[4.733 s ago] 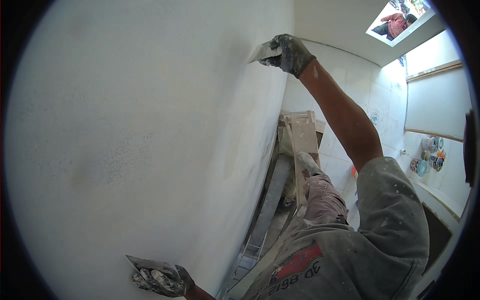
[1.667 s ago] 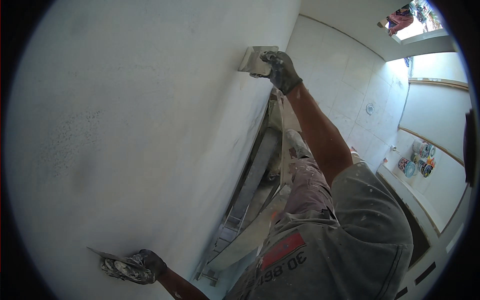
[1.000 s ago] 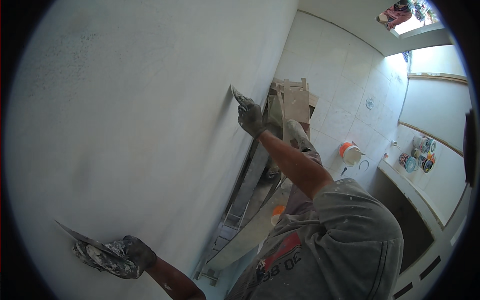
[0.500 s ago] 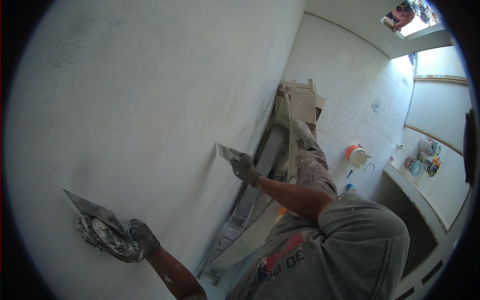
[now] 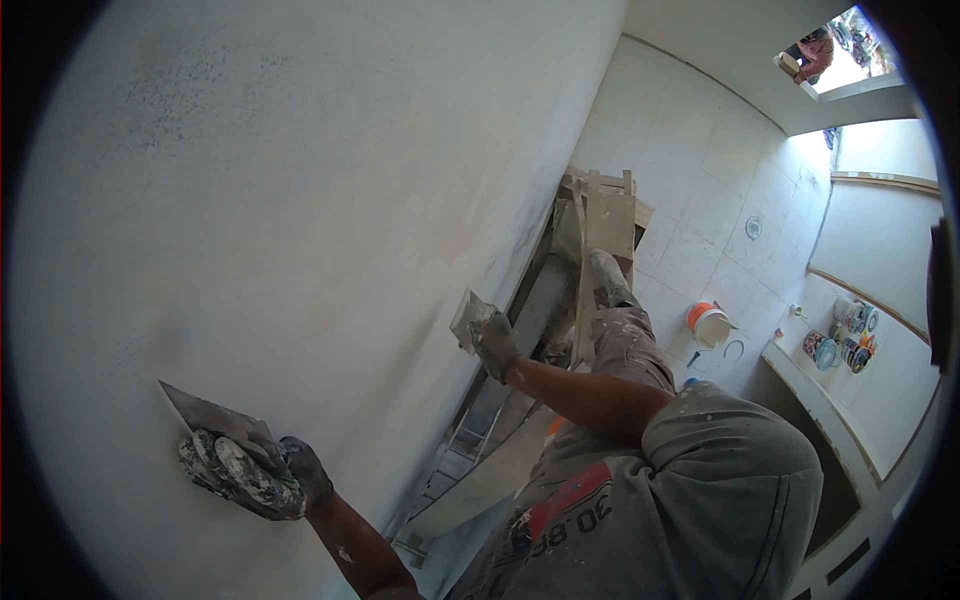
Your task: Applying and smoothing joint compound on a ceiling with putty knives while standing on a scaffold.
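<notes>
Trowel (image 5: 470, 318) edge on wall (image 5: 300, 200); ladder (image 5: 500, 400) beside.

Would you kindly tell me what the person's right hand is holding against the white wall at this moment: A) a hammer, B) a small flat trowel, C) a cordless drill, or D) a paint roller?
B: the gloved right hand grips a small flat trowel with its blade laid on the white wall, while the left hand holds a wider plastering blade lower down.
</notes>
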`<state>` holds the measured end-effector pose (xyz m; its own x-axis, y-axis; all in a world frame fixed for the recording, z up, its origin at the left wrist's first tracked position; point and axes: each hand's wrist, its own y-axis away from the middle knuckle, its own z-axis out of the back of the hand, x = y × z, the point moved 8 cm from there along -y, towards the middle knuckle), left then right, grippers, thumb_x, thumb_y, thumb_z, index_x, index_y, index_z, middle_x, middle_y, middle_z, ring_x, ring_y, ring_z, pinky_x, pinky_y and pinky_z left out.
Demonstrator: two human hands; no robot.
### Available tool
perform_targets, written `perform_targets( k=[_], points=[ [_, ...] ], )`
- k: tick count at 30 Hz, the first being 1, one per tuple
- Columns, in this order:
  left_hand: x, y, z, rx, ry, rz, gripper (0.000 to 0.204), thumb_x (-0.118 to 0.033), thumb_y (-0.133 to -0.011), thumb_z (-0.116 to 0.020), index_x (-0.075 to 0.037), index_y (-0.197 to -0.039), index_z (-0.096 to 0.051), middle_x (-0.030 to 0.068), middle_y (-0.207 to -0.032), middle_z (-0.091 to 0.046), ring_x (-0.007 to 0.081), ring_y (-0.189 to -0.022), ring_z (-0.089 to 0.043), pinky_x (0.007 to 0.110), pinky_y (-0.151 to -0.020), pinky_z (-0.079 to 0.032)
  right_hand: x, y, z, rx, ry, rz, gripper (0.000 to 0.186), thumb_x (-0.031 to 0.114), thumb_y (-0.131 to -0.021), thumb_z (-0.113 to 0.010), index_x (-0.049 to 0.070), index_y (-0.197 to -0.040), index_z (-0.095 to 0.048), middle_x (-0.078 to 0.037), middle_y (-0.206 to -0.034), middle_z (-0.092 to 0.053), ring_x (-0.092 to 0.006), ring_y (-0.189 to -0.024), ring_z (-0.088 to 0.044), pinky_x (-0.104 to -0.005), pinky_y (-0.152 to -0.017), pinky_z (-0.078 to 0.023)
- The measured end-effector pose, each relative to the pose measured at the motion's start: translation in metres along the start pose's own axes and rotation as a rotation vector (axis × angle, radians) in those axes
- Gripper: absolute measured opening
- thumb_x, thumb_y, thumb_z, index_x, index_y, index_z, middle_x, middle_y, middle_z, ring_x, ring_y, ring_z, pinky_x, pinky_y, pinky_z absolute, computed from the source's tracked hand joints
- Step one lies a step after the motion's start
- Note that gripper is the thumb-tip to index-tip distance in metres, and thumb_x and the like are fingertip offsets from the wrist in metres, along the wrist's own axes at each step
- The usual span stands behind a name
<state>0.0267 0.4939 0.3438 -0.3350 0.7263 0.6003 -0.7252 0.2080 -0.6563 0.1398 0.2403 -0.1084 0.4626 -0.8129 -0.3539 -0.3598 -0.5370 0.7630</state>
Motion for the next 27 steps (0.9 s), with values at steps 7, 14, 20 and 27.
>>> perform_targets(
  k=[7,14,20,27],
  points=[
    [-0.098,-0.076,0.052,-0.056,-0.051,-0.110,0.036,-0.010,-0.096,-0.059,0.008,-0.126,-0.054,0.0224,-0.127,-0.059,0.0338,-0.113,-0.063,0.043,-0.095,-0.053,0.098,-0.033,-0.108,0.163,0.290,-0.093,0.029,0.018,-0.097,-0.051,-0.005,-0.114,-0.045,-0.018,-0.123,-0.061,-0.0319,-0.103,-0.066,-0.0376,-0.083,-0.056],
    [-0.110,-0.084,0.064,-0.051,0.032,-0.122,0.035,-0.011,-0.095,-0.059,0.007,-0.125,-0.055,0.0211,-0.126,-0.060,0.0337,-0.112,-0.063,0.044,-0.095,-0.053,0.242,-0.024,-0.211,0.217,0.425,0.227,0.041,0.019,-0.097,-0.047,-0.012,-0.124,-0.044,-0.029,-0.115,-0.063,-0.0295,-0.095,-0.069,-0.0326,-0.084,-0.058],
    [-0.135,-0.101,0.066,-0.079,0.153,-0.142,0.033,-0.011,-0.095,-0.060,0.006,-0.123,-0.056,0.0198,-0.125,-0.061,0.0336,-0.112,-0.063,0.044,-0.095,-0.052,0.351,-0.040,-0.290,0.129,0.269,0.149,0.040,0.017,-0.092,-0.047,-0.012,-0.118,-0.045,-0.035,-0.113,-0.058,-0.0407,-0.093,-0.066,-0.0396,-0.078,-0.061],
    [-0.140,-0.109,0.072,-0.097,0.260,-0.173,0.032,-0.011,-0.095,-0.061,0.004,-0.122,-0.058,0.0184,-0.124,-0.062,0.0335,-0.112,-0.064,0.045,-0.096,-0.052,0.381,0.014,-0.324,0.356,0.428,0.373,0.027,0.010,-0.088,-0.046,-0.009,-0.107,-0.051,-0.028,-0.108,-0.059,-0.0450,-0.094,-0.063,-0.0453,-0.081,-0.057]
  ],
)
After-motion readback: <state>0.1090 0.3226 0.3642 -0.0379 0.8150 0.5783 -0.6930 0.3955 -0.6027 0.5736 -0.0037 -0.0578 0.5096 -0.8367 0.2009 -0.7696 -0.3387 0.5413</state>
